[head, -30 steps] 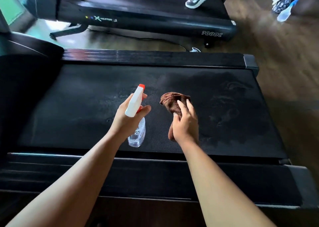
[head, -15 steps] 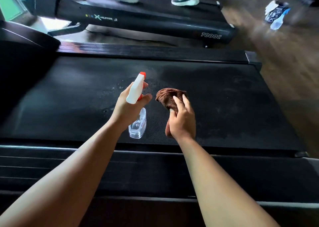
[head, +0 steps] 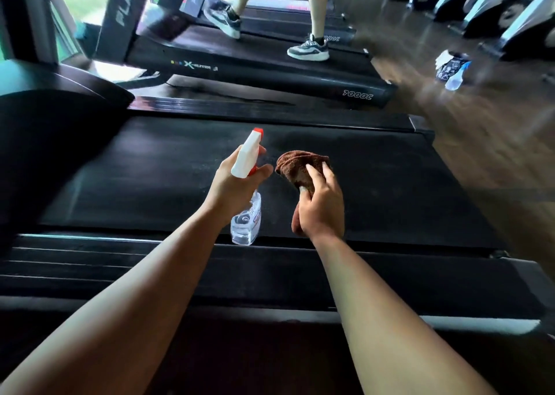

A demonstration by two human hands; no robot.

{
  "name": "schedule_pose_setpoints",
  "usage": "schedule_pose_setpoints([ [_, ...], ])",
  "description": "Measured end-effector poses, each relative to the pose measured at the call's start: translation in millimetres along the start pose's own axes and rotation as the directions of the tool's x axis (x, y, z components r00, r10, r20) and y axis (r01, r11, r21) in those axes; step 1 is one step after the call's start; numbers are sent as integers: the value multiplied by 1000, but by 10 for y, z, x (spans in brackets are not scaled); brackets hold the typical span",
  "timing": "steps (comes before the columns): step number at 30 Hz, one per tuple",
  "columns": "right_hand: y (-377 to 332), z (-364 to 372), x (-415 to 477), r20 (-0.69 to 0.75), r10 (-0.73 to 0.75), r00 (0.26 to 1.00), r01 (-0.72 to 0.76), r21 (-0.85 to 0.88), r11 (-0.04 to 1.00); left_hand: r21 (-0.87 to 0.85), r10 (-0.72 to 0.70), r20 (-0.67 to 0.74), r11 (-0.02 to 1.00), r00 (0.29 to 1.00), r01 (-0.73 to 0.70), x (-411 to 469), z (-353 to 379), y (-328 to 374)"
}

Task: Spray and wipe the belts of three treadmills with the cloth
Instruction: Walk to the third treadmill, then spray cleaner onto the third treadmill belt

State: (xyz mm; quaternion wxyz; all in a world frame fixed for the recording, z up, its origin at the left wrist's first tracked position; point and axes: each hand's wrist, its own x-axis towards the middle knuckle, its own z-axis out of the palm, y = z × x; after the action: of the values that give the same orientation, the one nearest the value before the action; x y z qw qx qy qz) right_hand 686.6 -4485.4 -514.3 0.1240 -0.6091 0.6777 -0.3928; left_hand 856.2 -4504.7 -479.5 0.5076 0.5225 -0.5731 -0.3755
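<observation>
My left hand (head: pixel 232 188) grips a clear spray bottle (head: pixel 246 223) with a white head and red nozzle, held above the black treadmill belt (head: pixel 144 184). Close to its right, my right hand (head: pixel 319 205) holds a bunched brown cloth (head: pixel 295 164) in the air over the same belt. The nozzle points away from me, towards the belt's far side. The belt runs left to right across the view, and its dark surface looks faintly streaked near the nozzle.
Beyond lies a second treadmill (head: pixel 270 70) marked 7000C, with a person (head: pixel 309 47) in grey trainers walking on it. A bottle and cloth (head: pixel 453 70) lie on the wooden floor at the right. The near treadmill's side rail (head: pixel 180 271) crosses in front of me.
The view has tilted upward, showing more of the far treadmill and the walker's legs. Both hands keep their grips and stay together over the belt, barely shifted.
</observation>
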Motion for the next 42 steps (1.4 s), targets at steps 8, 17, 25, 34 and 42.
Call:
schedule_pose_setpoints([
  [8,-234,-97,-541,-19,-50,999,50,4,999,-6,22,-27,1000,999,-22,-448,-284,125],
  [17,-79,-68,-945,26,-1,1000,1,-1,1000,6,-21,-32,1000,999,22,-770,-361,-7],
  [25,126,263,-930,96,21,995,-20,-18,1000,10,-30,-62,999,998,31,-788,-397,-337],
  [34,189,854,-856,204,29,979,-20,-49,999,-24,-82,-128,997,988,80,-631,-659,-774],
  [42,196,1461,-754,285,31,958,-17,-52,999,-81,-112,-182,992,977,99,-425,-961,-1060],
])
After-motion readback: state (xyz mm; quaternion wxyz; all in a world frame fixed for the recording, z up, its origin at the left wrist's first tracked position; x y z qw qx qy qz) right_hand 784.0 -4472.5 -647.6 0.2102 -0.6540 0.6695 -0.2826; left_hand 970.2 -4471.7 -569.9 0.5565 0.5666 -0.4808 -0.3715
